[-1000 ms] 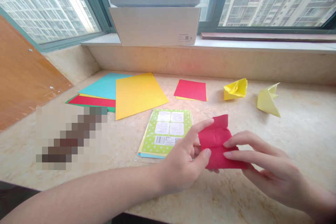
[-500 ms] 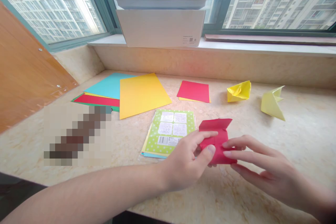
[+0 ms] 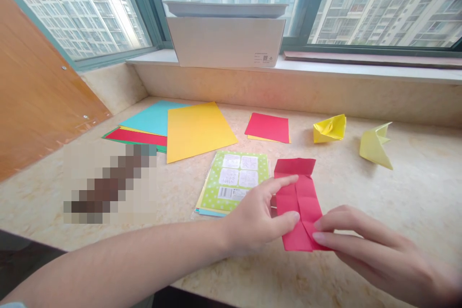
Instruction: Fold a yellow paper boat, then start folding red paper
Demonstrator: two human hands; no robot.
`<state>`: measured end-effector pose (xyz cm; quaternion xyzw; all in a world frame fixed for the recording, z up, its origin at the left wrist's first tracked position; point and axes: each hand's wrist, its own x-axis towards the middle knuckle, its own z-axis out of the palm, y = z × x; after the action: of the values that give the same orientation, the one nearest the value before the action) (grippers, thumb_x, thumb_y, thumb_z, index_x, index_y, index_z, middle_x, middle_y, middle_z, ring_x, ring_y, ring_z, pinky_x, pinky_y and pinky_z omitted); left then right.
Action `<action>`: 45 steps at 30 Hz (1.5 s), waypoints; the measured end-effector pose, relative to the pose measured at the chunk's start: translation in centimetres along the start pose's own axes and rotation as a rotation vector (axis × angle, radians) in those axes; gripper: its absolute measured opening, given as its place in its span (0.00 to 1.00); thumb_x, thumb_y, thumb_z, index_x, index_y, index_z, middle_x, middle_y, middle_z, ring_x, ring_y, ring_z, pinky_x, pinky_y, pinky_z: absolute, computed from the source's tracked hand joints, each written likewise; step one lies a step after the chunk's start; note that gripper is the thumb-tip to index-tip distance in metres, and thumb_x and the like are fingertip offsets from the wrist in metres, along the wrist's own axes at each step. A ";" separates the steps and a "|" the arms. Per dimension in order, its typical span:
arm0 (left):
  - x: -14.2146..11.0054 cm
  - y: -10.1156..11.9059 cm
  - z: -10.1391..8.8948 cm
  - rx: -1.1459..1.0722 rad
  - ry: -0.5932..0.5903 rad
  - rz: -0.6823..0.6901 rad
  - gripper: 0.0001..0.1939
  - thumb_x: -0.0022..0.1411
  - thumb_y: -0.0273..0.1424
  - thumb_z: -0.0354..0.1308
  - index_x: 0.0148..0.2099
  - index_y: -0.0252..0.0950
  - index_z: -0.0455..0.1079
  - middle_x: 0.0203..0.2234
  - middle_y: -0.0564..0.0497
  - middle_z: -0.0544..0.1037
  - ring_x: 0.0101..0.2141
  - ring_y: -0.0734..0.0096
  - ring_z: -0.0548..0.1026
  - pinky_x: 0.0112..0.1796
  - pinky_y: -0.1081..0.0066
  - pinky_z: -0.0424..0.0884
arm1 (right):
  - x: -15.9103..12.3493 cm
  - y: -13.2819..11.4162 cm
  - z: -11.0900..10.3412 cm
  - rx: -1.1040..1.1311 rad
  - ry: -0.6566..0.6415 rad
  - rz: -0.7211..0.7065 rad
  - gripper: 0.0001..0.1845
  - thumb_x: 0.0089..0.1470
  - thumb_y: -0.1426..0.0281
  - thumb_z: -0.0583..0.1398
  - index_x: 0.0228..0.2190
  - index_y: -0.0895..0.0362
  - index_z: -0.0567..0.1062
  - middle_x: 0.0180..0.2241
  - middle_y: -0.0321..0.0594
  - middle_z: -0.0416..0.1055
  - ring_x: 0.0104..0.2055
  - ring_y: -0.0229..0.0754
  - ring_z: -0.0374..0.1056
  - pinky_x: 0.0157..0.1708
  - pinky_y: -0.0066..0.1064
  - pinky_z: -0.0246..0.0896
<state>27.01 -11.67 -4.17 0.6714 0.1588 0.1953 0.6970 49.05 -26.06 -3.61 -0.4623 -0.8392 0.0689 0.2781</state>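
A folded red sheet of origami paper (image 3: pixel 301 197) is held between my two hands, above the front right of the counter. Creases cross it, a seam runs down its middle, and its far end flap is bent up. My left hand (image 3: pixel 265 214) grips its left side, thumb and index finger on top, other fingers partly hidden beneath. My right hand (image 3: pixel 364 245) pinches the near right corner. Just left of the paper lies a green dotted origami paper packet (image 3: pixel 234 175), partly covered by my left hand.
Behind are a yellow sheet (image 3: pixel 198 132), a blue sheet (image 3: pixel 149 118) and a small red sheet (image 3: pixel 269 126). A yellow folded boat (image 3: pixel 329 129) and a pale yellow folded shape (image 3: pixel 375 147) stand at right. A white box (image 3: pixel 227 41) sits on the window ledge. A blurred patch (image 3: pixel 108 185) hides something at left.
The red paper has opened out longer toward me, showing its middle seam. My right hand has moved down to its near right corner. The view has shifted slightly.
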 end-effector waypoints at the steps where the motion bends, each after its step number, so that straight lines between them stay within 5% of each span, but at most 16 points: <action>1: 0.0 0.0 -0.1 0.034 0.010 0.020 0.34 0.63 0.31 0.63 0.69 0.38 0.61 0.62 0.38 0.70 0.55 0.53 0.76 0.53 0.55 0.74 | 0.3 -0.1 -0.1 -0.006 0.003 -0.006 0.31 0.59 0.82 0.59 0.60 0.46 0.72 0.47 0.41 0.77 0.46 0.43 0.77 0.42 0.27 0.76; 6: 0.2 0.1 -0.2 0.027 0.006 0.038 0.34 0.63 0.30 0.63 0.69 0.38 0.61 0.61 0.40 0.72 0.57 0.52 0.74 0.55 0.53 0.73 | 1.7 0.3 -0.5 -0.099 0.125 -0.003 0.21 0.61 0.80 0.59 0.51 0.48 0.78 0.47 0.45 0.75 0.49 0.46 0.75 0.44 0.36 0.75; 10: 0.1 -0.1 -0.1 0.018 0.016 0.044 0.33 0.63 0.28 0.63 0.69 0.39 0.62 0.62 0.39 0.70 0.58 0.54 0.73 0.56 0.53 0.72 | 2.1 0.8 -0.6 0.067 0.143 0.121 0.17 0.63 0.78 0.57 0.48 0.51 0.79 0.39 0.42 0.75 0.39 0.39 0.74 0.37 0.31 0.72; 16: 0.2 -0.1 0.1 -0.076 -0.002 -0.008 0.35 0.67 0.31 0.61 0.72 0.38 0.54 0.55 0.39 0.76 0.54 0.57 0.77 0.54 0.54 0.75 | 3.3 0.1 0.4 0.499 0.287 0.636 0.07 0.64 0.66 0.60 0.39 0.54 0.78 0.35 0.39 0.78 0.36 0.40 0.75 0.38 0.33 0.72; 21: 0.2 0.0 0.3 -0.022 0.039 0.000 0.31 0.67 0.34 0.62 0.69 0.37 0.61 0.56 0.38 0.76 0.53 0.55 0.77 0.54 0.53 0.74 | 4.5 0.0 1.4 0.872 0.395 0.850 0.19 0.53 0.60 0.70 0.41 0.54 0.71 0.30 0.35 0.78 0.31 0.39 0.74 0.31 0.30 0.70; 25: 0.2 -0.1 0.2 0.085 0.047 0.008 0.25 0.68 0.36 0.60 0.66 0.39 0.68 0.55 0.39 0.77 0.53 0.55 0.77 0.55 0.53 0.74 | 4.9 -0.1 1.4 0.932 0.398 0.911 0.25 0.51 0.58 0.70 0.46 0.56 0.74 0.32 0.39 0.79 0.33 0.43 0.76 0.35 0.35 0.72; 30: 0.1 0.0 0.1 0.310 0.099 0.108 0.22 0.69 0.33 0.58 0.64 0.46 0.70 0.58 0.43 0.75 0.57 0.55 0.73 0.59 0.53 0.70 | 4.9 -0.4 1.0 0.906 0.274 0.931 0.18 0.59 0.54 0.64 0.33 0.57 0.80 0.31 0.41 0.80 0.35 0.43 0.75 0.38 0.35 0.68; 36: -0.5 0.2 0.3 0.486 -0.032 0.107 0.29 0.70 0.33 0.54 0.71 0.46 0.59 0.56 0.42 0.73 0.48 0.61 0.77 0.48 0.59 0.78 | 4.6 0.3 0.2 1.038 0.252 0.956 0.15 0.58 0.58 0.65 0.34 0.57 0.82 0.30 0.39 0.81 0.32 0.40 0.73 0.35 0.31 0.65; 40: -1.2 0.4 0.1 0.690 -0.159 0.272 0.33 0.69 0.32 0.55 0.73 0.43 0.53 0.46 0.43 0.77 0.40 0.63 0.77 0.39 0.65 0.78 | 4.1 1.1 -1.1 1.013 0.198 0.969 0.15 0.57 0.57 0.66 0.33 0.58 0.82 0.31 0.40 0.81 0.29 0.38 0.71 0.32 0.29 0.63; 45: -1.8 1.5 -0.1 0.889 -0.158 0.822 0.14 0.71 0.29 0.51 0.56 0.33 0.68 0.24 0.50 0.74 0.24 0.68 0.70 0.27 0.68 0.68 | 3.6 2.0 -2.4 0.715 -0.086 0.897 0.16 0.61 0.59 0.62 0.31 0.57 0.84 0.28 0.37 0.79 0.27 0.37 0.67 0.26 0.29 0.55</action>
<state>25.31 -12.43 -2.76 0.9169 -0.0990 0.3129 0.2273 50.31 -22.36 -0.96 -0.6472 -0.4961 0.4781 0.3263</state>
